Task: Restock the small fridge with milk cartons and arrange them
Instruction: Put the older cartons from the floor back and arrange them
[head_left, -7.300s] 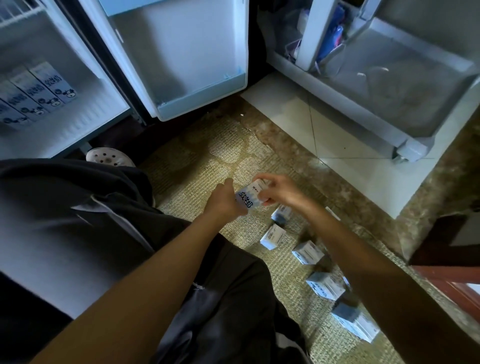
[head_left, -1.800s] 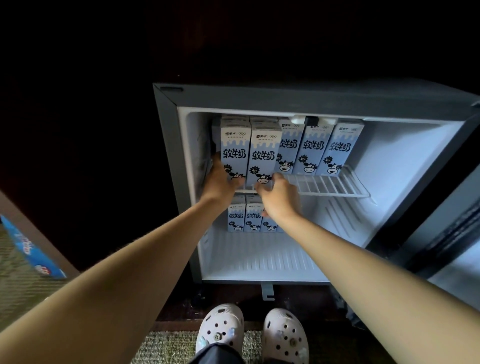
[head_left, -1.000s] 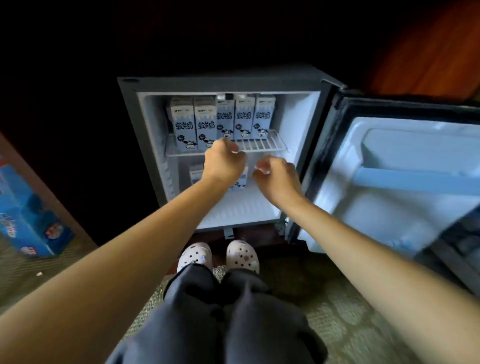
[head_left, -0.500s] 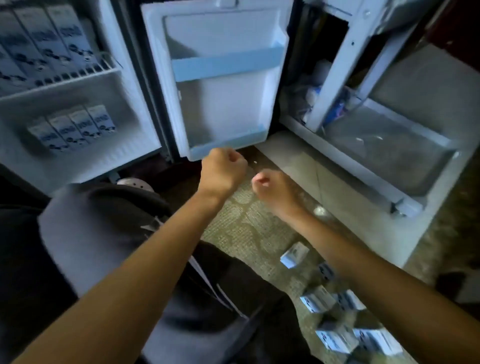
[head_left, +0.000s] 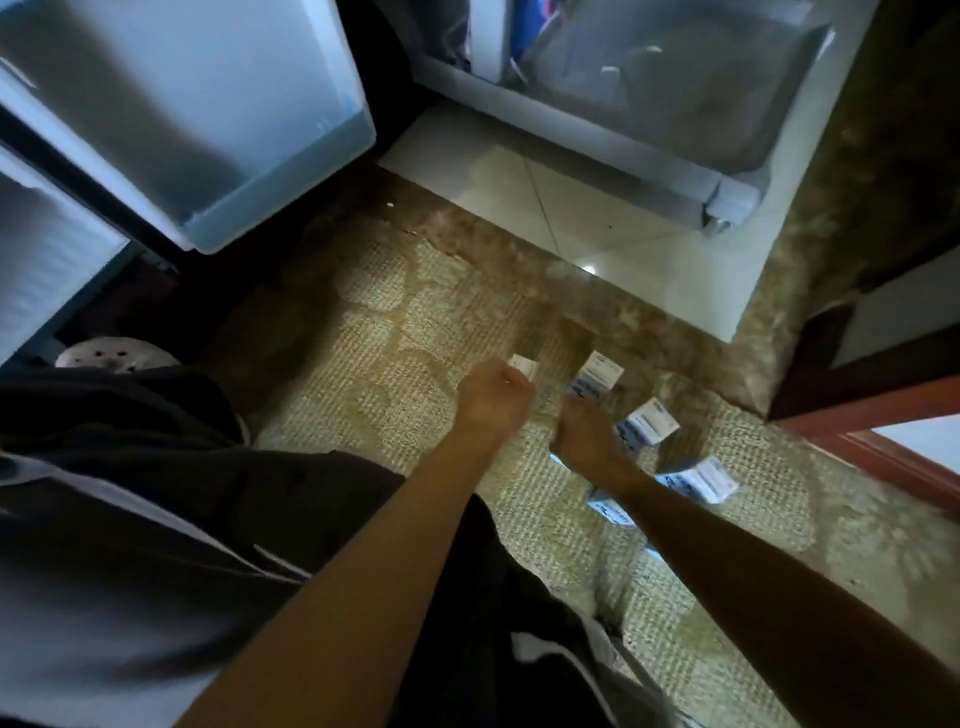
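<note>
- The fridge door (head_left: 208, 104) stands open at upper left, with a shoe (head_left: 111, 356) below it.
- The left hand (head_left: 493, 400) is curled at the edge of a carton (head_left: 524, 366) on the rug (head_left: 389, 338); I cannot tell if it grips.
- The right hand (head_left: 587, 436), just beside, is blurred; I cannot tell its state.
- Other cartons (head_left: 647, 428) line the rug rightwards.
</note>
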